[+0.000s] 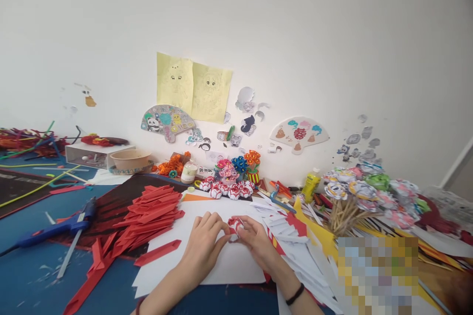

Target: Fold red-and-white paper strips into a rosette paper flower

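Note:
Over the white paper sheets (231,268), a small red-and-white folded paper ball (235,225) is held between my two hands. My left hand (207,238) pinches its left side with thumb and fingertips. My right hand (258,243) closes round its right side and partly hides it. Left of my hands lies a pile of folded red paper strips (155,214), with a single red strip (158,252) nearest my left hand. Folded white paper strips (295,246) spread to the right of my right hand. Several finished red-and-white balls (233,191) sit behind.
A blue glue gun (61,229) lies on the left. Along the wall stand a beige bowl (131,160), a glue jar (188,172), small flower pots (253,175) and a yellow bottle (311,184). Paper flowers on sticks (345,214) lie at the right.

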Demonstrator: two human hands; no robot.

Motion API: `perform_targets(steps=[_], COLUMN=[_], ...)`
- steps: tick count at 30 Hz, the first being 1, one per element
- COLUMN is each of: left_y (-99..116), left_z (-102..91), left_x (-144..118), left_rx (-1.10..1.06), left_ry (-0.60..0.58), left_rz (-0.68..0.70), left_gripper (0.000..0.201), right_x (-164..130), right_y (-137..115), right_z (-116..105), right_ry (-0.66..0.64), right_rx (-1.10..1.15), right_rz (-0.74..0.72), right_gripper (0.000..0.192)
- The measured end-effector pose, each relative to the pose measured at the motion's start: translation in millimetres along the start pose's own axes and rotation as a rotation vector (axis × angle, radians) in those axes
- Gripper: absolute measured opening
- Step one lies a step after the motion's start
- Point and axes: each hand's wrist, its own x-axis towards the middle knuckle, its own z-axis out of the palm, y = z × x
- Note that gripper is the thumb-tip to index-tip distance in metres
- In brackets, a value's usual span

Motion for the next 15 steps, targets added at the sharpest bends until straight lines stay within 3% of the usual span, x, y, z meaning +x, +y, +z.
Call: perform_targets(steps=[15], left_y=[0.2], left_z=[-2.6], left_x=[-0.3], left_rx=[-0.066], left_ry=[-0.023], left_rz=[-0.001], left_gripper=[0.013], right_x=[3.1], right_y=[9.7], right_z=[-4.7], right_ry=[-0.161], right_rx=[0.093], right_rz=[0.029], right_gripper=[0.039])
